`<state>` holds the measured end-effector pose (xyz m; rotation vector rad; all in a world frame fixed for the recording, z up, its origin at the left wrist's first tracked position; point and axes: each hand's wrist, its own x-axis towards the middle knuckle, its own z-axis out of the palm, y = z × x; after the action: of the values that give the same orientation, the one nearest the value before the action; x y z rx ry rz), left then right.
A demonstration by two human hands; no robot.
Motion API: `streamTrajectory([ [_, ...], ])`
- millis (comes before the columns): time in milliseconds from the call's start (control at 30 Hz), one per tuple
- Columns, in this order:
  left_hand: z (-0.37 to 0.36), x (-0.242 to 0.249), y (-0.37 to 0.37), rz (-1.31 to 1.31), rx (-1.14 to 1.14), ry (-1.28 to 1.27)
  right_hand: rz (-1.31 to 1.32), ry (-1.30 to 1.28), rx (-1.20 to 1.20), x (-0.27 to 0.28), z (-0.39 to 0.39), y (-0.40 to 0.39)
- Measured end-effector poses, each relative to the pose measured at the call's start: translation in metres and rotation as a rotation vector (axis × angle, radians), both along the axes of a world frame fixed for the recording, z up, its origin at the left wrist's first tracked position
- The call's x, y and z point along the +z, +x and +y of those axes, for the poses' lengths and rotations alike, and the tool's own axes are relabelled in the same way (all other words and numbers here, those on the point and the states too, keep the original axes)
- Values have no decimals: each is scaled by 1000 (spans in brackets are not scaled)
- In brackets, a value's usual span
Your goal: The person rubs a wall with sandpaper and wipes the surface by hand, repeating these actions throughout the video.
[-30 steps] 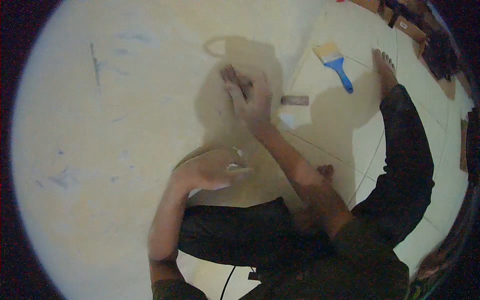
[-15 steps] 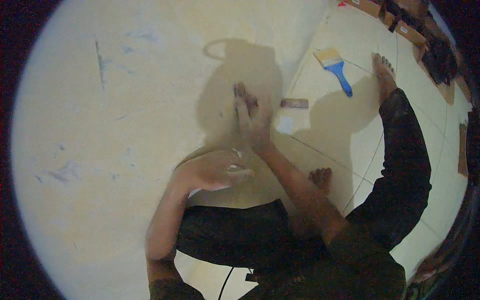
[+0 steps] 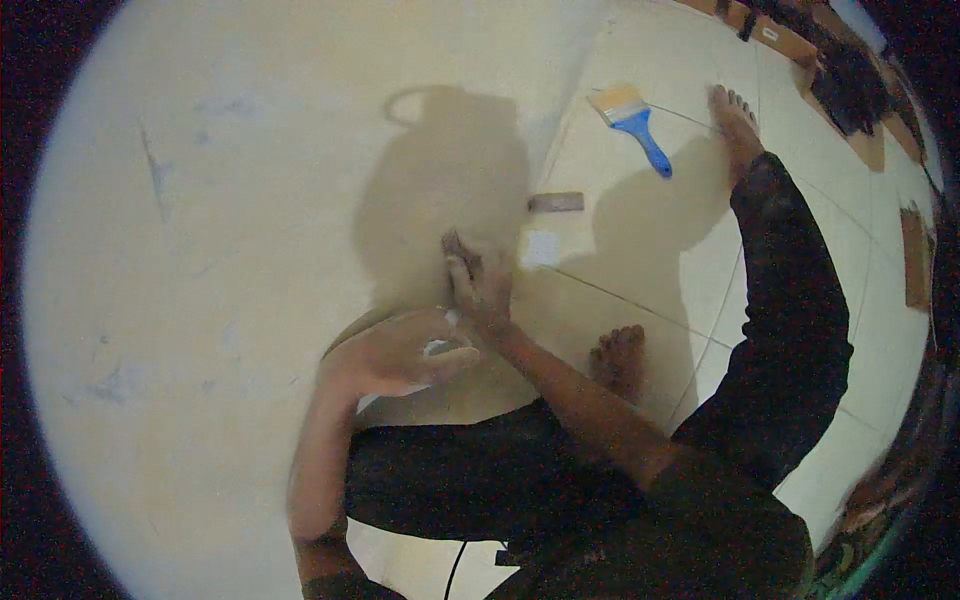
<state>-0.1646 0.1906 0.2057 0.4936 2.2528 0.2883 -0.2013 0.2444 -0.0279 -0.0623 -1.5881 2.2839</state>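
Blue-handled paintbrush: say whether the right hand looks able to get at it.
Probably yes. The blue-handled paintbrush lies uncovered on the tiled floor, with only a small block near the way. The right hand seems closed on a small dark piece, though, so it would likely need freeing first.

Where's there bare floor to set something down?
Shaded but bare tile lies between the far foot and near foot; more between trouser leg and right-edge cardboard. Tighter by the wall: small block, white square, right hand.
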Motion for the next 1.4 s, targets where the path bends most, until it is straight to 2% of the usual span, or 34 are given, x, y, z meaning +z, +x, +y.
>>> streamTrajectory([
  [33,1,-4,4,1,-1,4,15,-51,-90,0,-4,13],
  [100,7,4,4,15,0,-28,-103,-54,11,34,14,12],
  [133,0,6,3,10,14,-37,-249,-3,217,60,28,-4],
  [200,-4,1,0,0,37,-45,-250,167,225,85,44,-29],
  [267,-10,0,4,17,22,-35,41,380,-172,100,39,-42],
  [333,-17,1,-2,85,-61,4,62,286,-115,73,26,-31],
  [433,-1,6,-7,3,45,-78,4,108,-38,-22,-12,-1],
  [500,-8,-1,-4,21,55,-61,-70,165,-66,-11,-16,0],
  [533,-11,-5,-2,28,65,-45,-108,297,-108,-8,-18,-11],
  [600,-12,-7,-4,74,-52,0,-52,422,-172,39,10,-35],
  [667,-12,-5,-1,58,-90,-6,155,381,-233,88,36,-50],
  [767,-12,5,-12,-34,-32,-70,155,478,-228,56,29,-40],
  [867,-1,-3,-11,-82,41,-88,121,242,-116,20,24,-16],
  [967,1,-7,-11,-24,14,-62,142,294,-97,32,25,-30],
  [1067,0,-11,-6,17,-13,22,354,435,-259,86,40,-61],
  [1133,3,-1,-11,6,25,53,224,395,-184,69,33,-53],
  [1233,-4,-17,-15,-77,80,-67,138,318,-104,18,29,-29],
  [1367,-11,-16,-16,-14,-24,-34,120,244,-49,20,28,-25],
  [1400,-10,-17,-12,12,-40,-11,94,314,-67,27,31,-32],
])
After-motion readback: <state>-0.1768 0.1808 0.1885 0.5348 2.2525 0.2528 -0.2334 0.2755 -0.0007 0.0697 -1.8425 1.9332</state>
